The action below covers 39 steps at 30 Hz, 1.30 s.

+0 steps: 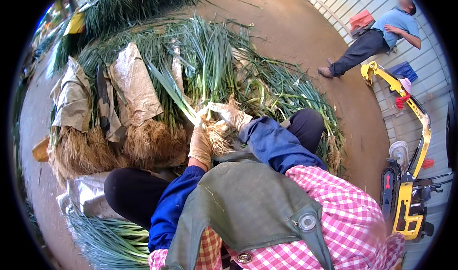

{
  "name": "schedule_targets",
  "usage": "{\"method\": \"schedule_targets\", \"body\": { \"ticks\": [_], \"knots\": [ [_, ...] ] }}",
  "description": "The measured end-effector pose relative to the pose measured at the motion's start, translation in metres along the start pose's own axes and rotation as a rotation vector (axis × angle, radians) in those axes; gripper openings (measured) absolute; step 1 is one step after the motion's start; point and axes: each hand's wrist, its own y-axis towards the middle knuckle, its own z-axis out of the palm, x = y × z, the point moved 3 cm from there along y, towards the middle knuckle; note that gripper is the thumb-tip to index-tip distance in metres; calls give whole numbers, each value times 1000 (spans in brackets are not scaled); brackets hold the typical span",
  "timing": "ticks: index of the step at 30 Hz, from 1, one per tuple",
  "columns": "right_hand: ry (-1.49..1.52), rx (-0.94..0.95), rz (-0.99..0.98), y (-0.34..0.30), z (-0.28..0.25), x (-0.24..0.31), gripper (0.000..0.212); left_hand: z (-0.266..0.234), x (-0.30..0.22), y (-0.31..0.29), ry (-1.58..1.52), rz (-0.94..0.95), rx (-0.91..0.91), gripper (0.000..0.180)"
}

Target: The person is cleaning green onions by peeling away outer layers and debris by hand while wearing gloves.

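My left hand (201, 143), in a tan work glove, is closed around the white lower stalks of some green onions (175, 94). Their leaves slant up and to the left, and pale stringy roots (219, 137) hang below and to the right of the hand. My right hand (231, 114), gloved likewise, reaches in from the right with its fingers pressed at the same stalks, just above the roots. Part of its grip is hidden. Behind both hands lies a big pile of green onions (214, 60), leaves pointing away from me.
To the left, bundles with brown roots (152, 139) are wrapped in tan sacking (136, 81). More green onions (109, 241) lie at the lower left. A yellow mini excavator (405, 208) stands at the right by a metal wall. A person (377, 39) is near that wall.
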Motion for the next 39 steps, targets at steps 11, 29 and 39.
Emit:
{"method": "schedule_targets", "body": {
  "ticks": [11, 29, 39],
  "knots": [
    [-872, -128, 191, 8, -9, 28, 39, 0, -1, 0, 472, 74, -298, 18],
    [-618, -236, -452, -37, 91, 66, 26, -18, -13, 7, 464, 188, -360, 16],
    [881, 39, -282, -66, -152, 76, 41, -2, 5, 17, 409, 54, -177, 23]
  ]
}}
